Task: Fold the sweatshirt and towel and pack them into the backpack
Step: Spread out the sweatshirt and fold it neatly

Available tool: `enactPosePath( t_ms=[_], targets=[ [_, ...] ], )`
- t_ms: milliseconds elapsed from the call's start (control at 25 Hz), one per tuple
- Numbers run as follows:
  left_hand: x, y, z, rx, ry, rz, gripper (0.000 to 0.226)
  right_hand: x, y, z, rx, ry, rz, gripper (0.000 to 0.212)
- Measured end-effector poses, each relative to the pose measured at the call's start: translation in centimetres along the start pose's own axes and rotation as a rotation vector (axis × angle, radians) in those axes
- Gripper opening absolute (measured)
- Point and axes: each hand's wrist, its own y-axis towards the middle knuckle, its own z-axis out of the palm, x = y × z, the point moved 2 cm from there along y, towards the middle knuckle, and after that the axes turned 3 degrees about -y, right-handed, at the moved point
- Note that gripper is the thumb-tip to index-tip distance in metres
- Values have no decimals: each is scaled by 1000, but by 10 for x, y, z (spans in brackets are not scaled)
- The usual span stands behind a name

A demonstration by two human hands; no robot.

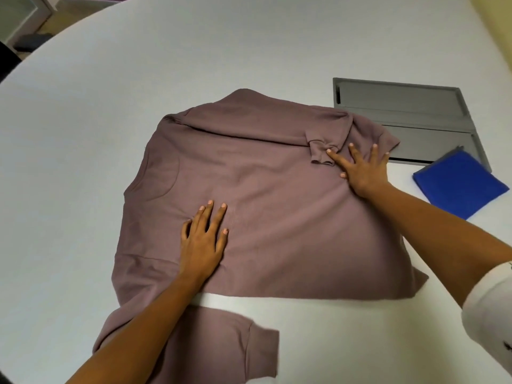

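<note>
Your left hand (203,242) and right hand (363,170) press flat, fingers spread, on the mauve cotton sweatshirt (249,195) lying on the round white table (83,134). The folded blue towel (460,184) lies just right of it, overlapping a grey tray (401,101).

Grey tray (401,99) on white round table (138,65)

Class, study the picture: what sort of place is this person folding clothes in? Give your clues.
Probably an office meeting room. The large round white table has what looks like a grey cable hatch in its top, and a glazed partition shows far left.
</note>
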Motion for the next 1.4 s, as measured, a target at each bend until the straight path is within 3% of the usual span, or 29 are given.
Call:
enactPosePath(
  t_ms=[80,200,320,480,600,800,920,1000,1120,1240,1400],
  targets=[
    [-3,3,-1,12,-9,-7,55,12,-9,-1,-83,29,16,57],
    [-4,0,-6,18,-82,-18,56,45,-50,7,-345,283,30,51],
    [1,-10,-22,-35,-203,-55,52,87,-123,31,-537,385,-109,44],
    [7,-47,-47,-81,-85,184,37,147,-219,67,-644,522,-201,33],
    [19,-78,-69,-123,-77,184,35,194,-270,78,-645,573,-345,27],
    [41,-129,-107,-240,-88,-28,24,225,-306,76,-573,514,-596,22],
    [60,-164,-118,-242,-108,-255,25,229,-323,81,-541,546,-625,29],
    [74,-183,-116,-174,-138,-486,39,234,-331,84,-531,548,-639,31],
    [88,-197,-113,-6,-304,-805,64,242,-343,68,-428,778,-468,29],
    [91,-196,-118,5,-386,-783,51,255,-354,50,-551,873,-551,11],
    [58,-176,-151,-172,-511,-663,33,266,-360,29,-471,975,-578,21]
  ],
)
